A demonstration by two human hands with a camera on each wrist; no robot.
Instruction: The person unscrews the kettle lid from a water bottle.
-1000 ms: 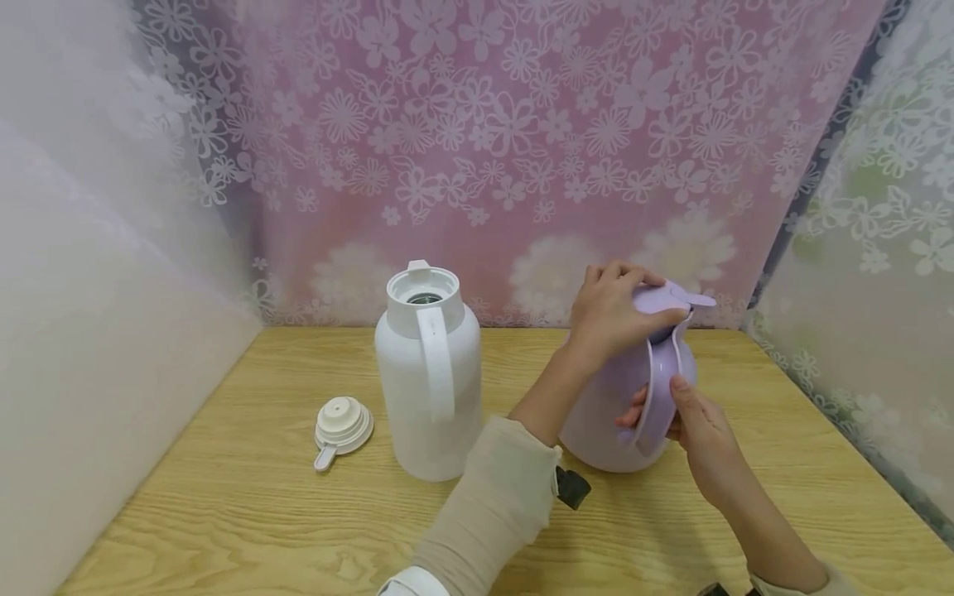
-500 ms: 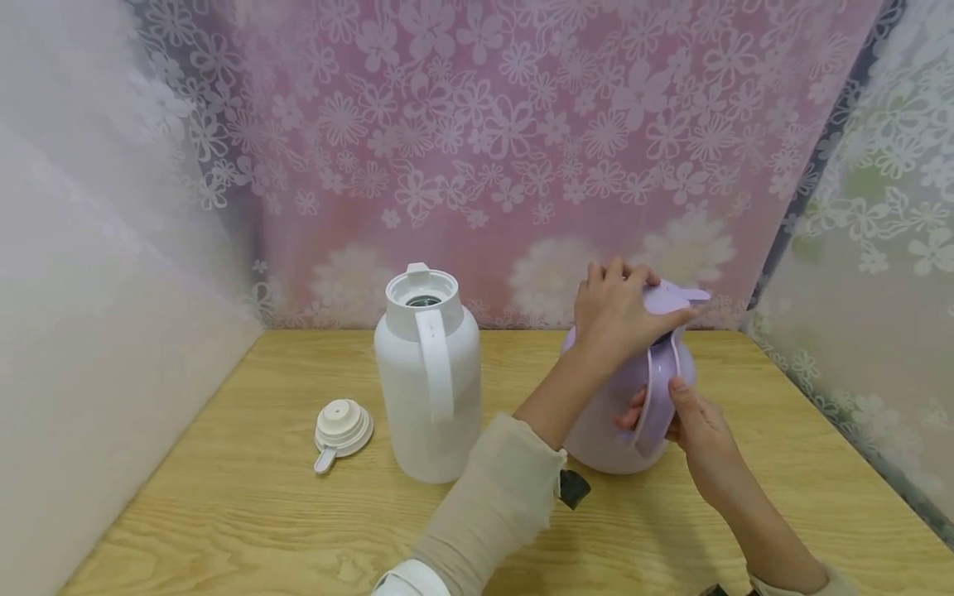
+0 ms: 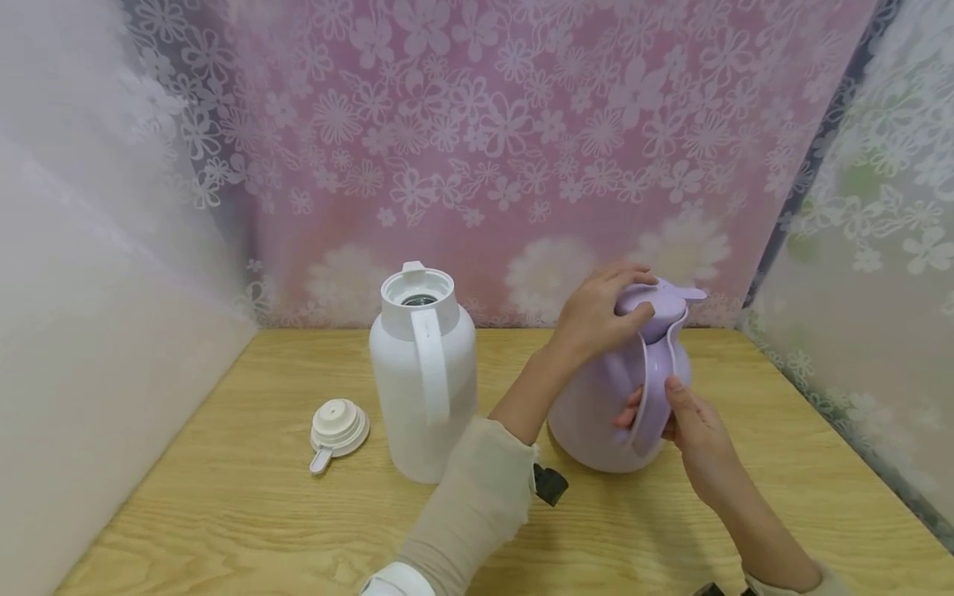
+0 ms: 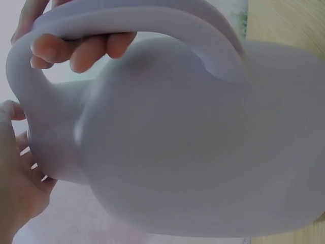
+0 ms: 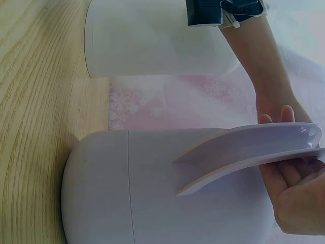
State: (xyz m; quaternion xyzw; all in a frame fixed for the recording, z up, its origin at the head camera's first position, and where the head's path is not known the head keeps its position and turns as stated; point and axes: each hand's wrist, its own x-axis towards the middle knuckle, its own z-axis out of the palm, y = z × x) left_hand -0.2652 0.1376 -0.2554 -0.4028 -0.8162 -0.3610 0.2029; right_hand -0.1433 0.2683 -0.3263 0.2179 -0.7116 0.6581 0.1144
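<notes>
A lilac vacuum jug (image 3: 596, 426) stands at the right of the table. My left hand (image 3: 594, 319) grips its lid (image 3: 667, 305), fingers over the far side and thumb on the near side. Curled around the jug's handle (image 3: 656, 401) is my right hand (image 3: 701, 443), thumb on the outside, fingertips showing through the loop. In the left wrist view the jug body (image 4: 193, 142) fills most of the picture, with the left hand (image 4: 23, 188) at its neck. The right wrist view shows the handle (image 5: 244, 150) from the side.
A white vacuum jug (image 3: 425, 406) stands upright left of the lilac one, its mouth uncovered. Beside it a cream stopper lid (image 3: 339, 426) with a small tab lies on the wooden table (image 3: 246, 505). A flowered pink curtain (image 3: 477, 165) hangs behind.
My left hand has shifted left on the lid, and its thumb has drawn back from the right side to the near left. The right hand keeps its hold on the handle.
</notes>
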